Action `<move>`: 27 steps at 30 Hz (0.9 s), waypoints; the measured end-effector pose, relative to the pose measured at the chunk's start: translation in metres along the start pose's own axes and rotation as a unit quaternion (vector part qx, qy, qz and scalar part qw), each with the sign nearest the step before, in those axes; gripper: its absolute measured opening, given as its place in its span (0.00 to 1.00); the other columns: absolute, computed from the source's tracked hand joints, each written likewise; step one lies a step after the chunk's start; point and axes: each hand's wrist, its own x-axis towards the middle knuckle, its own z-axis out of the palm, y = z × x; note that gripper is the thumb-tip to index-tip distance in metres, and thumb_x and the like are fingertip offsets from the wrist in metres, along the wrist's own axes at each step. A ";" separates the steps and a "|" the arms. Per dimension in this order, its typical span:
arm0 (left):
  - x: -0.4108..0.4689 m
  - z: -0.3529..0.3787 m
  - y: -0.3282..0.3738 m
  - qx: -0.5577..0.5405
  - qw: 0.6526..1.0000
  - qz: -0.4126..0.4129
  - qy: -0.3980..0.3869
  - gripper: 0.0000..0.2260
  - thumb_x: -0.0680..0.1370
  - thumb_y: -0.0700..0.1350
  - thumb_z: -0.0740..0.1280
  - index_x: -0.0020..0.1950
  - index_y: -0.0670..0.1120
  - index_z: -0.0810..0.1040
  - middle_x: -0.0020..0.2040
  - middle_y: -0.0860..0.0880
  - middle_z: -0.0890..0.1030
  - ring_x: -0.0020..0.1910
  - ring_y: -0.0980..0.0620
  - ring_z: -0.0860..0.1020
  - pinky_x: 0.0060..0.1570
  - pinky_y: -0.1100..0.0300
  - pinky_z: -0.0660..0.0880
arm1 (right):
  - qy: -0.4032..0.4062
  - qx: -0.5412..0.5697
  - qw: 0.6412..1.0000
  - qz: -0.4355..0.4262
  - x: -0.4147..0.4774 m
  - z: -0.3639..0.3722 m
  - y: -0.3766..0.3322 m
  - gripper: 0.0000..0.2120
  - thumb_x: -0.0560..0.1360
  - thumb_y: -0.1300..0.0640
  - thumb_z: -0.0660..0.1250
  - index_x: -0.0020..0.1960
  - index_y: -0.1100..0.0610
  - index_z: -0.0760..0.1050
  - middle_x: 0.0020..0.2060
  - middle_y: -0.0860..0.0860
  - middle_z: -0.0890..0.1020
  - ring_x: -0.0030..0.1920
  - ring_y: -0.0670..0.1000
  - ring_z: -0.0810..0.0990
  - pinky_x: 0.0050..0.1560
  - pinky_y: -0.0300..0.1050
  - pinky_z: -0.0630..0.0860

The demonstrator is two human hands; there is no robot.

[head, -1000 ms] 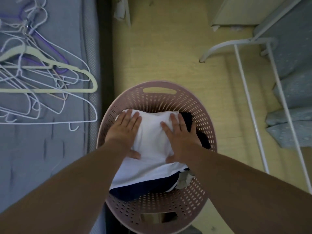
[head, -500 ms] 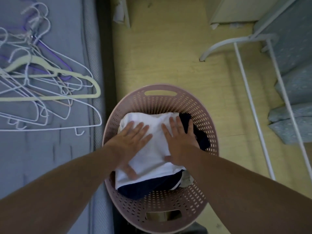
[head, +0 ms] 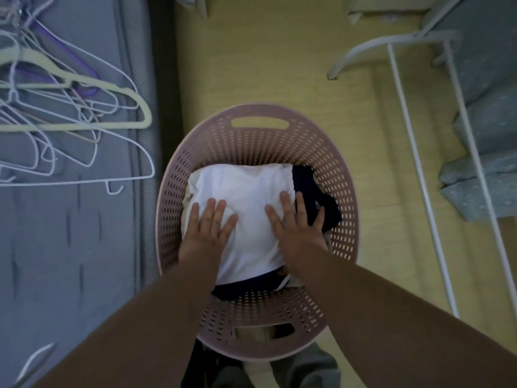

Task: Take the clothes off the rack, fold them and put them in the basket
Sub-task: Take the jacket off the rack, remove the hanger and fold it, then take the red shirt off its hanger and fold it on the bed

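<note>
A folded white garment lies on top of dark navy clothes inside the pink perforated basket on the floor. My left hand rests flat on the garment's left side, fingers straight. My right hand presses flat on its right side, with the outer fingers reaching onto the navy cloth. The white rack stands at the right, with grey-blue fabric beside it.
A grey mattress fills the left, with a heap of empty hangers on it. Yellow wooden floor lies beyond the basket. White furniture stands at the top right.
Both hands have slid back along the white garment towards me, uncovering its far part. The basket sits lower in view as the camera shifted.
</note>
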 end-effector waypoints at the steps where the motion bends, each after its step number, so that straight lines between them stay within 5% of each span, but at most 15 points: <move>1: -0.003 -0.011 0.001 -0.002 1.000 0.000 -0.008 0.48 0.79 0.59 0.63 0.77 0.42 0.28 0.75 0.33 0.30 0.75 0.31 0.32 0.73 0.35 0.39 | 0.007 -0.003 1.000 -0.006 -0.003 -0.003 0.005 0.66 0.70 0.39 0.75 0.74 0.49 0.19 0.70 0.60 0.18 0.73 0.68 0.23 0.69 0.81 0.41; 5: -0.028 -0.065 -0.001 -0.072 0.995 -0.002 -0.063 0.45 0.77 0.58 0.67 0.81 0.41 0.43 0.79 0.35 0.52 0.78 0.35 0.48 0.75 0.38 0.40 | 0.002 0.014 0.999 -0.035 -0.039 -0.030 0.018 0.61 0.72 0.35 0.71 0.77 0.50 0.22 0.75 0.58 0.24 0.77 0.64 0.28 0.72 0.75 0.40; 8: -0.063 -0.106 -0.009 -0.190 0.982 -0.014 0.002 0.22 0.81 0.47 0.61 0.74 0.44 0.65 0.70 0.43 0.71 0.71 0.43 0.67 0.76 0.46 0.53 | -0.002 0.241 0.970 -0.007 -0.082 -0.063 0.021 0.41 0.83 0.49 0.62 0.82 0.53 0.36 0.82 0.55 0.43 0.81 0.59 0.48 0.76 0.61 0.58; 10: -0.097 -0.142 -0.021 -0.276 0.958 -0.044 0.059 0.15 0.81 0.44 0.59 0.68 0.45 0.70 0.65 0.45 0.75 0.65 0.44 0.73 0.66 0.51 0.67 | 0.043 0.398 0.916 0.039 -0.123 -0.096 0.029 0.25 0.85 0.56 0.57 0.80 0.55 0.57 0.75 0.55 0.68 0.61 0.52 0.76 0.55 0.46 0.77; 12: -0.129 -0.170 -0.033 -0.373 0.919 -0.083 0.100 0.12 0.81 0.44 0.58 0.64 0.45 0.73 0.63 0.44 0.77 0.62 0.43 0.75 0.56 0.53 0.72 | 0.107 0.482 0.867 0.072 -0.163 -0.124 0.035 0.10 0.85 0.56 0.55 0.59 0.52 0.75 0.51 0.53 0.82 0.36 0.44 0.73 0.35 0.42 0.72; 14: -0.165 -0.200 -0.043 -0.436 0.876 -0.138 0.155 0.12 0.82 0.45 0.57 0.60 0.45 0.77 0.58 0.44 0.81 0.58 0.43 0.78 0.50 0.55 0.73 | 0.133 0.540 0.825 0.100 -0.209 -0.156 0.039 0.10 0.85 0.54 0.55 0.49 0.51 0.72 0.38 0.49 0.78 0.32 0.46 0.70 0.30 0.44 0.67; 17: -0.236 -0.251 -0.055 -0.484 0.823 -0.151 0.257 0.15 0.83 0.49 0.55 0.59 0.48 0.79 0.50 0.44 0.84 0.49 0.42 0.80 0.44 0.57 0.73 | 0.201 0.548 0.806 0.099 -0.291 -0.207 0.048 0.12 0.85 0.52 0.54 0.53 0.53 0.75 0.42 0.51 0.81 0.37 0.50 0.74 0.36 0.43 0.68; 21: -0.324 -0.313 -0.061 -0.551 0.762 -0.156 0.302 0.12 0.82 0.48 0.59 0.52 0.45 0.81 0.49 0.41 0.84 0.49 0.40 0.81 0.41 0.56 0.71 | 0.239 0.580 0.773 0.096 -0.393 -0.253 0.055 0.11 0.84 0.52 0.54 0.47 0.48 0.72 0.38 0.46 0.79 0.35 0.46 0.75 0.33 0.40 0.70; 23: -0.366 -0.337 -0.061 -0.568 0.743 -0.148 0.323 0.13 0.82 0.49 0.59 0.47 0.44 0.79 0.45 0.42 0.83 0.45 0.40 0.79 0.37 0.57 0.66 | 0.259 0.599 0.751 0.099 -0.433 -0.262 0.055 0.12 0.84 0.50 0.54 0.51 0.52 0.74 0.42 0.51 0.83 0.40 0.52 0.79 0.37 0.45 0.74; 27: -0.438 -0.376 -0.072 -0.572 0.720 -0.134 0.368 0.18 0.83 0.54 0.55 0.37 0.47 0.71 0.34 0.48 0.75 0.37 0.43 0.74 0.36 0.54 0.66 | 0.294 0.645 0.696 0.116 -0.508 -0.282 0.058 0.15 0.84 0.51 0.54 0.41 0.53 0.71 0.38 0.50 0.79 0.37 0.49 0.75 0.36 0.45 0.69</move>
